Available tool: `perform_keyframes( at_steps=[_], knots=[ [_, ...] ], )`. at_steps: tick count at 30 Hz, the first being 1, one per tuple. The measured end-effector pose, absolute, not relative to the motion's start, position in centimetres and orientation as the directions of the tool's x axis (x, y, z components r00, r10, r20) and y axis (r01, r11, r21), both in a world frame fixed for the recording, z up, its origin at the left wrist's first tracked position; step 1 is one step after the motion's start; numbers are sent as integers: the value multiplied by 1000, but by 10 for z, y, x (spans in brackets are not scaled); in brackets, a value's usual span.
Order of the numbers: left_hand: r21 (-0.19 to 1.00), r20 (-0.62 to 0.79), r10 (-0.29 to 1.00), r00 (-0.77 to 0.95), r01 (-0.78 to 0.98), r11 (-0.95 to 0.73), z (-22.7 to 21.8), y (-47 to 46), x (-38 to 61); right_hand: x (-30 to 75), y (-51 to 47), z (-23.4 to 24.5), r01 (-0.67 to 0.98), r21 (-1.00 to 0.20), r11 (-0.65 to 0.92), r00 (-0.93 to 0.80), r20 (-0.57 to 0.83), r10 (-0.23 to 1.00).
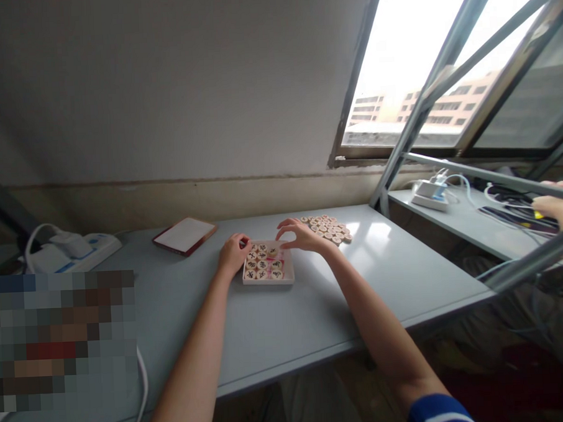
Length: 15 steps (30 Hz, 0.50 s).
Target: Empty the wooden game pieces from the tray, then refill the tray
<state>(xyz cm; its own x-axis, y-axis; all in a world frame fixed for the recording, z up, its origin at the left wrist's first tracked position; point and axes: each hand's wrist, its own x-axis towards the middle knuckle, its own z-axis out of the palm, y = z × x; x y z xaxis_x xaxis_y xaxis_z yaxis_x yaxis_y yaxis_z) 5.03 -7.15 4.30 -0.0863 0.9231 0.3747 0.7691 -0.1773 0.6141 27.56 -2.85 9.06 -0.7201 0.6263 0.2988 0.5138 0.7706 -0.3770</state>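
Note:
A white, shallow box (268, 282) lies on the desk in front of me, with round wooden Chinese chess pieces (261, 265) set in rows inside it. Its back right part shows bare floor with some pink. At the back left corner of the box is my left hand (234, 255), its fingers curled and closed; what they hold, if anything, is hidden. My right hand (302, 236) arches over the back right corner, thumb and fingers apart, with nothing visible between them. More chess pieces (327, 227) lie in a loose cluster behind and right of that hand.
A red-edged lid (184, 235) with a white inside lies toward the wall on the left. Power strips stand on the left (101, 245) and on the neighbouring desk (429, 195). Metal bars rise at the right, beyond which another person's hand (554, 206) shows. A pixelated patch covers the lower left.

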Motion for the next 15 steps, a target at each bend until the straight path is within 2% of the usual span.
perform_keyframes(
  at_steps=[3,6,10,15],
  knots=[
    [613,372,924,-89,771,-173,42,-71,50,276,-28,87,500,-394,771,-761,225,608],
    [609,376,922,-89,774,-174,42,-70,50,266,-33,82,505,-350,789,-782,201,589],
    [610,373,923,-92,774,-169,42,-70,50,256,-37,80,529,-278,802,-750,290,595],
    [612,363,927,-91,774,-164,41,-69,49,272,-24,81,573,-301,762,-645,409,646]
  ],
)
